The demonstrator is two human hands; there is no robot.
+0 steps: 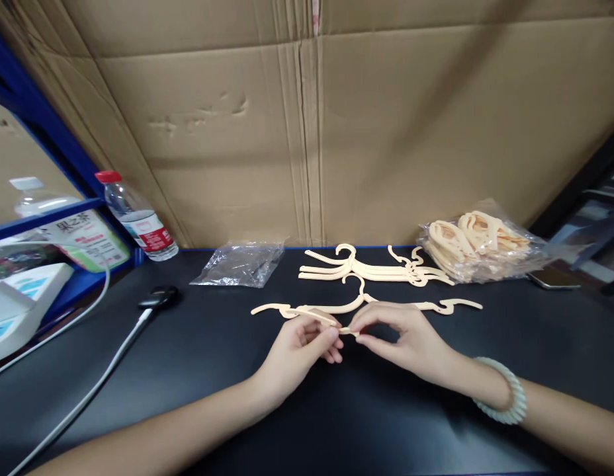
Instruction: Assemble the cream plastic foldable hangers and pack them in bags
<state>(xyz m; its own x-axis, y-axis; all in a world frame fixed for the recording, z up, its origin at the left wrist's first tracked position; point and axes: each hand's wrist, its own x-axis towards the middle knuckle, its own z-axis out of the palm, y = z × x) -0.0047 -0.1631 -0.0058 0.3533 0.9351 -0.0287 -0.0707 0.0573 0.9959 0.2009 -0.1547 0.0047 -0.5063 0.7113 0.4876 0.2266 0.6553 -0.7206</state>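
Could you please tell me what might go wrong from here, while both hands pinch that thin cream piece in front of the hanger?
1. The thin cream piece is held only between the fingertips of the left hand and right hand. It looks slender, so it might slip or snap if bent.
2. The cream hanger lies just behind the knuckles, so a jerk could knock it into the stack of hangers.

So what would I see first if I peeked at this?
Mid-table, the left hand and right hand both pinch a thin cream strip, just in front of a cream hanger on the black table. Behind lie more hangers, a full bag at the right, and a big cardboard wall.
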